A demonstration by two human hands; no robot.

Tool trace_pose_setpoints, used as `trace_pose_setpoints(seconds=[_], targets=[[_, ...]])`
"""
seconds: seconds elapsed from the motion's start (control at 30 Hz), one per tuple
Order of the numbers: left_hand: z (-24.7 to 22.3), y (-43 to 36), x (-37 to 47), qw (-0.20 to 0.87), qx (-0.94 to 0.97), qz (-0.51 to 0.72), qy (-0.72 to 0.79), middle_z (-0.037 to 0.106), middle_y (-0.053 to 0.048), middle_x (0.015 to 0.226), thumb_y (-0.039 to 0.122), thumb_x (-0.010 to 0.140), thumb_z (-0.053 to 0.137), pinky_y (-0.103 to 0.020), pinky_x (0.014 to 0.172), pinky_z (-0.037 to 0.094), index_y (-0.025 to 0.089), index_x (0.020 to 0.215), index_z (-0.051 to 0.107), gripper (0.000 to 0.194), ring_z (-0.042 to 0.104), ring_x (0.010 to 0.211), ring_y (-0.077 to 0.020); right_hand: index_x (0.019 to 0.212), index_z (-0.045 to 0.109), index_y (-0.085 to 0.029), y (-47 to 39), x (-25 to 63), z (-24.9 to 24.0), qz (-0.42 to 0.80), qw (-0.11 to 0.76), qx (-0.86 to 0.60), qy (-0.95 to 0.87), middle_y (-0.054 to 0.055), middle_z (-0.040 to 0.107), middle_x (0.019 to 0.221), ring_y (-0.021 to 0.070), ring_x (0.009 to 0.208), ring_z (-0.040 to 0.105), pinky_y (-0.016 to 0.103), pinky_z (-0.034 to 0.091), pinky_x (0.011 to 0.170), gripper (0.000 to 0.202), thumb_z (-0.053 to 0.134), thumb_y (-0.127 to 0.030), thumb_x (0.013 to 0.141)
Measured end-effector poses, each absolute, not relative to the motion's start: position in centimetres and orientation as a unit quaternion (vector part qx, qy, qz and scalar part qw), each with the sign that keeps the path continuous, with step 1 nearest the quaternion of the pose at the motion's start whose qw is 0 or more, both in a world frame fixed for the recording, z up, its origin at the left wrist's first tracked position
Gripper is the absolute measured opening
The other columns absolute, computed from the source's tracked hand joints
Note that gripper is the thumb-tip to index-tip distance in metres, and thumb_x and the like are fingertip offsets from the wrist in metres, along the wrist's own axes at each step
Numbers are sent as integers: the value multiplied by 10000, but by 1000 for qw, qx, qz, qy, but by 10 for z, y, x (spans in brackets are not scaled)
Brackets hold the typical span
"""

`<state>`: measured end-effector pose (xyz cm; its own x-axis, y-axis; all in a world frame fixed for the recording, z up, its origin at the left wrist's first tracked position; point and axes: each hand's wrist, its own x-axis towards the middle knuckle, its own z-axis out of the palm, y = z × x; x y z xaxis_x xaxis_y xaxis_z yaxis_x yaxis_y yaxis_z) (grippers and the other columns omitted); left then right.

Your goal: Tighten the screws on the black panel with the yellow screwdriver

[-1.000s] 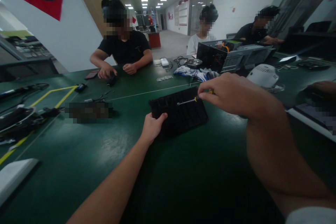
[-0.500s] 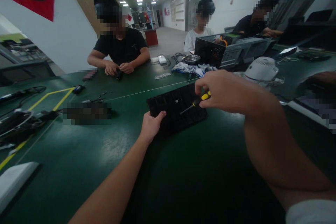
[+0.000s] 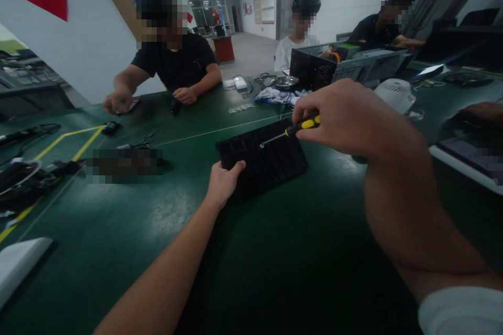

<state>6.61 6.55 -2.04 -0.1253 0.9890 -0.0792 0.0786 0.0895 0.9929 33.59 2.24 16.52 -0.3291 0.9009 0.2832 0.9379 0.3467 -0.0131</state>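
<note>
A flat black panel with raised ribs (image 3: 275, 159) lies on the green table. My left hand (image 3: 225, 182) grips its left edge, thumb on top. My right hand (image 3: 334, 120) is closed around the yellow and black handle of a screwdriver (image 3: 295, 128), above the panel's far right part. The screwdriver slants down to the left, and its tip is at a small shiny round piece on the panel. Whether the tip presses on that piece or only meets it in view, I cannot tell.
Across the green table (image 3: 165, 251) sits a person in black (image 3: 181, 63). Behind my right hand are an open computer case (image 3: 312, 69), a metal bowl (image 3: 286, 82) and a white device (image 3: 395, 95). Cables (image 3: 23, 178) lie at the left; a white object (image 3: 23, 261) is nearer.
My right hand has raised the screwdriver's handle, and its tip has moved up and left to the shiny piece. The person across has reached an arm out to the left of the view.
</note>
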Motion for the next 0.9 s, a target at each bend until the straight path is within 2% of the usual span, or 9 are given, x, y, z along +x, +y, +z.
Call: trace_pose_setpoints(seconds=[0.2,0.47,0.63,0.9], targets=[[-19,65,66,472,474,484,565,826,-144,1026,409,721,899,-441,859,659,171,950,759,359,798,944,-316,1039,842,-300,19,331,163,-71,138,-575,-803,98,804,1002,381,962,759,485,537,788,172,755,-326,893],[-21,66,66,462,480,489,564,823,-137,990,420,717,892,-424,832,655,162,932,767,359,794,912,-308,995,851,-291,21,329,160,-66,147,-580,-798,94,794,930,362,949,760,465,547,771,157,751,-342,884],[-25,68,64,460,489,488,558,824,-125,967,444,719,893,-423,818,648,150,931,773,382,792,896,-309,1016,853,-284,22,328,162,-62,127,-601,-786,102,804,953,367,938,757,487,550,785,182,746,-330,876],[-19,60,72,475,475,502,545,826,-111,996,345,759,876,-409,851,644,169,919,769,261,785,915,-286,1035,855,-289,19,321,162,-100,113,-621,-769,131,808,1012,381,983,727,471,485,749,212,783,-416,882]])
